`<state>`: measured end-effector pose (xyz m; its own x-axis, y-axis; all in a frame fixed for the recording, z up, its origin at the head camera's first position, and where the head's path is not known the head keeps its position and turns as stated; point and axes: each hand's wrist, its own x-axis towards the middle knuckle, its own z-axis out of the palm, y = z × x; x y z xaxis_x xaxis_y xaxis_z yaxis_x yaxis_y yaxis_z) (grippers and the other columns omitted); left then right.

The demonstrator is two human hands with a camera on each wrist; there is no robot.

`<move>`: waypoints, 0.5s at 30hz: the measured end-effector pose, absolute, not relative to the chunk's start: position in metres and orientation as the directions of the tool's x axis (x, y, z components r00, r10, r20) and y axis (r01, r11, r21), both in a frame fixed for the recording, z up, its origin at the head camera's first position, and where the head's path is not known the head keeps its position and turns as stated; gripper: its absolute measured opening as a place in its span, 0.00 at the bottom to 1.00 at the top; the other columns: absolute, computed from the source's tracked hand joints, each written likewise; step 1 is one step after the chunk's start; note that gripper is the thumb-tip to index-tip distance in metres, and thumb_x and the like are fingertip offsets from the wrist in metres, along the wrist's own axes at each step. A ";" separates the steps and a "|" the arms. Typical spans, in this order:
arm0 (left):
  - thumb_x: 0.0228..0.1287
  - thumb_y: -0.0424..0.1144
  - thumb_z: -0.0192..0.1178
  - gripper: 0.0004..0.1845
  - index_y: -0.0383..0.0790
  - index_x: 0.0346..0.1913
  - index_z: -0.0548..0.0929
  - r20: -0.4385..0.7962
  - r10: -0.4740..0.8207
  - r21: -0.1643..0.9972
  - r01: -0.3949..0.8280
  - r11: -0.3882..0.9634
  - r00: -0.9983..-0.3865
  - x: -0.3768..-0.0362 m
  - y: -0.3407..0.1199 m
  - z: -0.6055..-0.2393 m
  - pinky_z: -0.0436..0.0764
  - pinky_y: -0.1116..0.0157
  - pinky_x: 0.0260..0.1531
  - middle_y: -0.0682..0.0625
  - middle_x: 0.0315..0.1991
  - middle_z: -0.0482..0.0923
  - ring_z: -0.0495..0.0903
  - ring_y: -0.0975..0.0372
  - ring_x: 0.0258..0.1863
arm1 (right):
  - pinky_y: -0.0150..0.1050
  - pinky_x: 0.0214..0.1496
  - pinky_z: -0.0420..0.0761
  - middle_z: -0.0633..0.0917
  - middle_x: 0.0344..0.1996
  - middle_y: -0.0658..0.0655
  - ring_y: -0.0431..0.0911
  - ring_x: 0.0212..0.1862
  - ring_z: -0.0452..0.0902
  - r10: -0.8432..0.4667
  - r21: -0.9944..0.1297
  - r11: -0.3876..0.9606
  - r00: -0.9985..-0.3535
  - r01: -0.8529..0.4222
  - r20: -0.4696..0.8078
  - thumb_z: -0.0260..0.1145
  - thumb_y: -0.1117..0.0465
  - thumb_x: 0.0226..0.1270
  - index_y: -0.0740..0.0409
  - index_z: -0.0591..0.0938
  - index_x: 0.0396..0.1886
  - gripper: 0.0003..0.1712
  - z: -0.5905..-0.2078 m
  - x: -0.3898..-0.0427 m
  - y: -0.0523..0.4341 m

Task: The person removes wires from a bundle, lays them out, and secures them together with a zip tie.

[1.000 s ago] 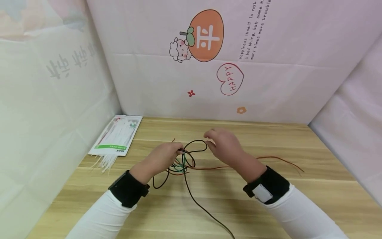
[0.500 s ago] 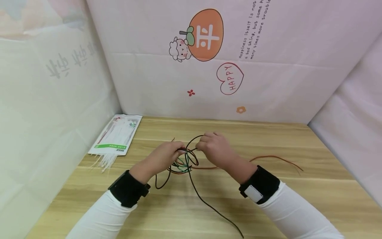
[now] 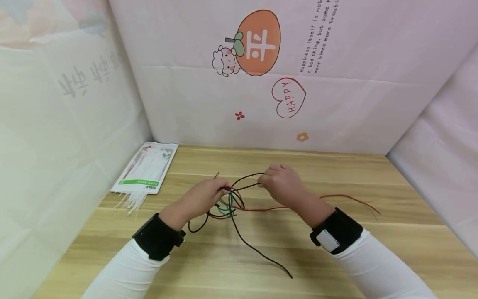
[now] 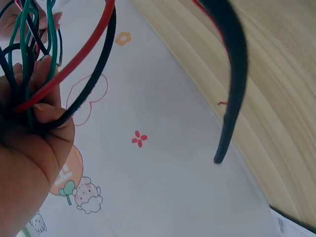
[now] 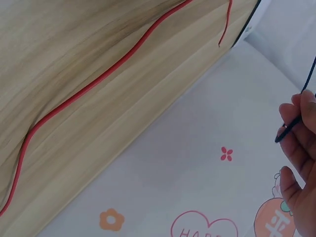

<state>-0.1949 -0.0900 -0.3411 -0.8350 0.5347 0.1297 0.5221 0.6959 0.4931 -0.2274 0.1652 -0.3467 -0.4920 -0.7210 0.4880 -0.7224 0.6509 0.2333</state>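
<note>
My left hand (image 3: 199, 198) grips a tangled bundle of thin black, red and green electrical wires (image 4: 52, 29) between thumb and fingers, near the table's middle. My right hand (image 3: 281, 185), to the right of it, pinches the end of a black wire loop (image 3: 246, 176) that stretches between both hands. In the right wrist view, the black wire (image 5: 289, 128) passes through the curled fingers. From the bundle, a loose black tail (image 3: 261, 254) hangs toward the front. A red wire (image 3: 349, 197) runs out to the right, beneath my right forearm. The wires inside my left palm are hidden.
On the left of the wooden table (image 3: 336, 265) lies a white-and-green packet (image 3: 145, 166) with white cable ties (image 3: 134, 201) sticking out. Printed white cloth (image 3: 186, 104) walls in the back and both sides.
My right hand has come in from the right, taken hold of the black loop and pulled it back rightward. The black tail has drawn up from the front. The left hand barely moved.
</note>
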 end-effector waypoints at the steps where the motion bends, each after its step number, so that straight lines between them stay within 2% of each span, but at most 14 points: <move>1: 0.70 0.30 0.54 0.04 0.38 0.42 0.79 0.129 0.528 0.486 0.518 0.704 -0.839 -0.195 -0.091 -0.340 0.76 0.64 0.36 0.50 0.37 0.82 0.75 0.63 0.33 | 0.38 0.33 0.73 0.86 0.27 0.49 0.45 0.33 0.77 -0.722 0.231 0.654 -0.501 -0.721 0.478 0.74 0.59 0.56 0.53 0.87 0.29 0.04 -0.346 -0.227 0.167; 8: 0.69 0.29 0.55 0.05 0.38 0.43 0.80 0.132 0.523 0.456 0.520 0.722 -0.842 -0.194 -0.096 -0.337 0.77 0.63 0.37 0.48 0.38 0.83 0.77 0.63 0.35 | 0.43 0.42 0.76 0.86 0.28 0.47 0.45 0.36 0.77 -0.734 0.245 0.655 -0.526 -0.715 0.431 0.74 0.57 0.56 0.51 0.88 0.31 0.05 -0.341 -0.224 0.184; 15: 0.70 0.29 0.54 0.04 0.38 0.41 0.79 0.163 0.505 0.460 0.518 0.721 -0.848 -0.195 -0.109 -0.337 0.77 0.61 0.37 0.48 0.36 0.82 0.78 0.61 0.34 | 0.43 0.40 0.77 0.87 0.27 0.49 0.46 0.35 0.77 -0.719 0.245 0.665 -0.516 -0.706 0.465 0.74 0.59 0.55 0.54 0.88 0.30 0.05 -0.340 -0.226 0.206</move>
<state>-0.1947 -0.1094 -0.3366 -0.8477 0.5047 0.1632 0.5179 0.7210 0.4603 -0.2265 0.2062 -0.3399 -0.5159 -0.7192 0.4654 -0.7056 0.6648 0.2452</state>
